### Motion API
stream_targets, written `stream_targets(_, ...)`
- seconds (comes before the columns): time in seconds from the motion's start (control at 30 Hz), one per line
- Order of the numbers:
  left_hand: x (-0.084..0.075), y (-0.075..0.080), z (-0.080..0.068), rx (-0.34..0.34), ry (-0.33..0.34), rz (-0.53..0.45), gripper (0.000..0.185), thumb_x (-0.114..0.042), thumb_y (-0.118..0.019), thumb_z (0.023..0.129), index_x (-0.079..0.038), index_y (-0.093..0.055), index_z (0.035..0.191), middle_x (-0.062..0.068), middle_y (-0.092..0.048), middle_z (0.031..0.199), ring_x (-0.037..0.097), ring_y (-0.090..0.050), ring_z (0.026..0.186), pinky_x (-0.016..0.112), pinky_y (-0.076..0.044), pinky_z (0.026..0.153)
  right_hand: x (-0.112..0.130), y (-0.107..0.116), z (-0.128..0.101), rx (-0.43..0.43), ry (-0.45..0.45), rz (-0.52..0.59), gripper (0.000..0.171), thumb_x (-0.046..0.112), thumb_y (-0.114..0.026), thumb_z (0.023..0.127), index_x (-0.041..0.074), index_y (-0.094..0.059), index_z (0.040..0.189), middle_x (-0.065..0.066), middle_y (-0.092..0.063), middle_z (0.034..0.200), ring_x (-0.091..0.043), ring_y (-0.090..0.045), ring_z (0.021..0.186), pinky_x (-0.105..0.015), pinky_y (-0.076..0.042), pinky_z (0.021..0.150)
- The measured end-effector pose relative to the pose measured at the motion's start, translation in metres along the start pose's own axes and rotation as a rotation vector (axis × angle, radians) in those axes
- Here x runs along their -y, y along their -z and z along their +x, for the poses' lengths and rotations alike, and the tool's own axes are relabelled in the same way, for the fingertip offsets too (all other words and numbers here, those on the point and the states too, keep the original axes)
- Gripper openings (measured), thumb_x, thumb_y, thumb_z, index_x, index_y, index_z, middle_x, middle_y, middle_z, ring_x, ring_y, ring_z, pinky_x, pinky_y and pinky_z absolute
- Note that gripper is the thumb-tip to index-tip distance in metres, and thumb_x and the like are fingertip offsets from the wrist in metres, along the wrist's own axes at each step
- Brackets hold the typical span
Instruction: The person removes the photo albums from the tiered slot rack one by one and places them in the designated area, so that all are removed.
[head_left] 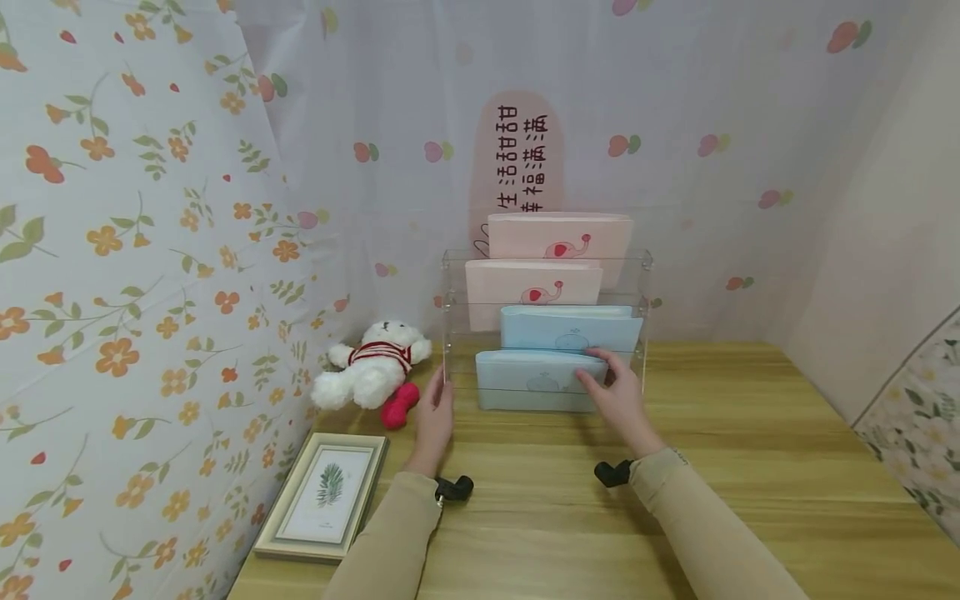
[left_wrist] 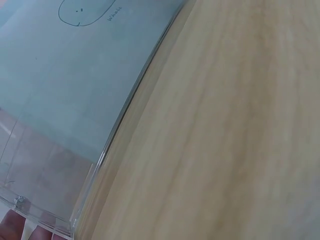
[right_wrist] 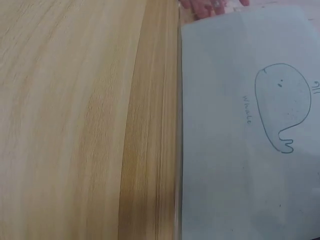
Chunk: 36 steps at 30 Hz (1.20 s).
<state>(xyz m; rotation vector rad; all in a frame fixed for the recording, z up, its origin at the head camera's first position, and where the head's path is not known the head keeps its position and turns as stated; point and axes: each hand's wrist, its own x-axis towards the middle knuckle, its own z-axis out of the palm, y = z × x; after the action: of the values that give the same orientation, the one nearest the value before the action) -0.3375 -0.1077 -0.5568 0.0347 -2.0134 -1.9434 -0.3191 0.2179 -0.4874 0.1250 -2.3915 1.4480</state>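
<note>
Left hand (head_left: 435,412) flat, fingers straight against clear rack (head_left: 450,317) side; right hand (head_left: 617,392) open, fingers resting on front blue box (head_left: 525,392); table (head_left: 750,467) beneath.

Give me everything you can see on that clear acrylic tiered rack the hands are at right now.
The clear acrylic tiered rack stands upright on the wooden table against the back curtain. Its four stepped slots hold two pink cases behind and two pale blue whale-print cases in front. Its panels are transparent with a small screw at a corner. The left hand touches its left side panel; the right hand rests over the front, fingers on the blue cases.
</note>
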Motion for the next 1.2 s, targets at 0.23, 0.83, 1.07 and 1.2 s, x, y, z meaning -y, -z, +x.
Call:
stream_targets(0.23, 0.000, 0.003, 0.001, 0.022, 0.015, 0.015, 0.047, -0.019, -0.058, 0.115, -0.014, -0.056, 0.162, 0.016, -0.058, 0.165, 0.039, -0.053, 0.155, 0.056, -0.042, 0.132, 0.002, -0.004, 0.003, 0.016, -0.025, -0.022, 0.033, 0.021, -0.077, 0.106, 0.009, -0.069, 0.136, 0.002, -0.038, 0.070, -0.011, -0.035, 0.058, -0.024, -0.034, 0.055)
stream_targets(0.83, 0.000, 0.001, 0.003, 0.027, 0.015, 0.037, 0.047, -0.019, -0.059, 0.115, -0.017, -0.057, 0.162, 0.014, -0.059, 0.164, 0.038, -0.054, 0.154, 0.056, -0.044, 0.131, 0.019, -0.006, 0.006, 0.063, 0.105, -0.293, 0.032, 0.007, -0.069, 0.107, 0.005, -0.068, 0.140, -0.026, -0.065, 0.142, -0.050, -0.063, 0.135, -0.068, -0.054, 0.111)
stream_targets(1.07, 0.000, 0.001, 0.003, 0.013, 0.018, 0.018, 0.047, -0.021, -0.062, 0.113, -0.019, -0.060, 0.160, 0.012, -0.062, 0.162, 0.036, -0.056, 0.153, 0.057, -0.044, 0.130, 0.028, -0.005, 0.010, 0.129, 0.121, -0.358, 0.026, 0.006, -0.068, 0.107, 0.007, -0.070, 0.133, -0.019, -0.066, 0.129, -0.038, -0.067, 0.113, -0.053, -0.058, 0.092)
stream_targets(1.2, 0.001, 0.002, 0.002, 0.016, 0.012, 0.027, 0.047, -0.019, -0.061, 0.113, -0.018, -0.059, 0.161, 0.013, -0.061, 0.163, 0.038, -0.055, 0.153, 0.057, -0.044, 0.131, 0.029, -0.008, 0.008, 0.124, 0.078, -0.299, 0.023, 0.002, -0.067, 0.107, 0.006, -0.070, 0.130, -0.020, -0.066, 0.128, -0.035, -0.063, 0.107, -0.048, -0.056, 0.088)
